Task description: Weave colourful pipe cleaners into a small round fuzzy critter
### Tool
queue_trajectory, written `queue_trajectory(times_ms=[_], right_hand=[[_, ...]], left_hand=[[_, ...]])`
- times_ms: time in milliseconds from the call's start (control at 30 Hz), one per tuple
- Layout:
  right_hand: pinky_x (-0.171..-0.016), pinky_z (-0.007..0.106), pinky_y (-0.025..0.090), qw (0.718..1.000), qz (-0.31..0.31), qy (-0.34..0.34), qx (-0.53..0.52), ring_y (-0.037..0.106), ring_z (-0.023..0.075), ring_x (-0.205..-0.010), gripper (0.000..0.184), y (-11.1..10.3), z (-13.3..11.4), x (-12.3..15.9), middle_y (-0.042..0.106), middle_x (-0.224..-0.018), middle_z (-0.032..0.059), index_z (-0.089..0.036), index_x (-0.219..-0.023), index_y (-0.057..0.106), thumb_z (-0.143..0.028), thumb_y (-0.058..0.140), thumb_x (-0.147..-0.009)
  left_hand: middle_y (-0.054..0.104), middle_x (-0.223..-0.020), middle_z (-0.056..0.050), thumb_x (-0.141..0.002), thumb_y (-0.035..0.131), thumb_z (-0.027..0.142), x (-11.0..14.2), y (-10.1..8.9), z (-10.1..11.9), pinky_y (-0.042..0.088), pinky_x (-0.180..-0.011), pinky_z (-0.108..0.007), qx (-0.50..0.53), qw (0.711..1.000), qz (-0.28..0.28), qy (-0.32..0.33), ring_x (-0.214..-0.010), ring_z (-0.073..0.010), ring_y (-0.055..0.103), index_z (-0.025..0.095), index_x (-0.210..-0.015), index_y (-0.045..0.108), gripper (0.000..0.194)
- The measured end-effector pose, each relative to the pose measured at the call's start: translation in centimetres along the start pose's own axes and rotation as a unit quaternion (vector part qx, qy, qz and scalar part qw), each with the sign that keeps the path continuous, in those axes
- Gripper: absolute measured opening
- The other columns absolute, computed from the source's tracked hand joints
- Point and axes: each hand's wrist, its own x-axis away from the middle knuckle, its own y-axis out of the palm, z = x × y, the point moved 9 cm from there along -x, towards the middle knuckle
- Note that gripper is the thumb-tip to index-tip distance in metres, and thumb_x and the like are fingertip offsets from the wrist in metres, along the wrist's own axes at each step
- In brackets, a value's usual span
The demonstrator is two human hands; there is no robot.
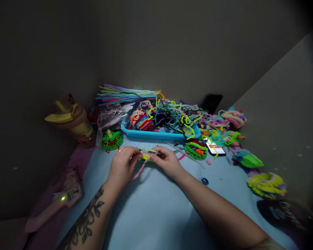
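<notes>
Pinching a pipe-cleaner piece (146, 155) between them, the left hand (123, 164) and right hand (166, 161) hold it just above the counter (156, 208), near the blue tray (156, 134).

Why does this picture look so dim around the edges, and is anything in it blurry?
Head view: light falls mainly on the blue table in the middle, while the walls and corners fade to near black, darkest at the right edge. The wide lens bends the scene outward. The left hand and right hand, pinching a pipe cleaner piece, look slightly soft, and the pink glue gun at lower left is smeared.
</notes>
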Motion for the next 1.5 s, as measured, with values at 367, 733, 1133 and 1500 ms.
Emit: queue_trajectory(times_ms=[367,733,1133,1500], right_hand=[[-0.07,0.028,0.047,1.0,-0.026,-0.002,-0.001,0.061,0.0155,-0.074,0.022,0.6,-0.1,0.1,0.066,-0.078,0.0028,-0.018,-0.081,0.066,-0.04,0.068,-0.075],[-0.075,0.03,0.047,0.997,-0.031,-0.04,0.052,0.061,0.017,-0.078,0.018,0.7,-1.2,0.2,0.068,-0.081,0.0036,-0.02,-0.085,0.071,-0.034,0.067,-0.076],[-0.073,0.03,0.047,0.993,0.023,-0.058,0.102,0.06,0.0175,-0.078,0.013,0.4,-1.3,0.3,0.067,-0.08,0.0024,-0.021,-0.084,0.071,-0.019,0.062,-0.074],[-0.073,0.03,0.049,0.998,0.035,-0.021,0.042,0.061,0.0177,-0.076,0.01,0.5,-0.9,0.4,0.068,-0.079,0.0022,-0.02,-0.079,0.067,-0.027,0.062,-0.074]], left_hand=[[0.063,-0.072,-0.003,-0.082,0.059,0.023,-0.3,0.2,-1.1,0.045,-0.061,-0.025,0.085,0.995,-0.018,-0.051,-0.068,-0.0143,0.059,0.018,-0.079,0.07,0.013],[0.065,-0.072,-0.001,-0.081,0.061,0.023,0.1,0.0,0.5,0.043,-0.064,-0.024,0.029,0.999,-0.022,0.006,-0.07,-0.0144,0.058,0.018,-0.078,0.063,0.006],[0.067,-0.095,-0.007,-0.086,0.05,0.012,1.4,2.3,4.8,0.048,-0.076,-0.031,-0.076,0.977,-0.068,0.185,-0.087,-0.018,0.058,0.021,-0.102,0.064,0.023],[0.067,-0.094,-0.01,-0.088,0.047,0.011,1.6,1.8,5.8,0.052,-0.077,-0.032,-0.056,0.97,-0.032,0.234,-0.089,-0.0183,0.061,0.016,-0.098,0.063,0.019]])
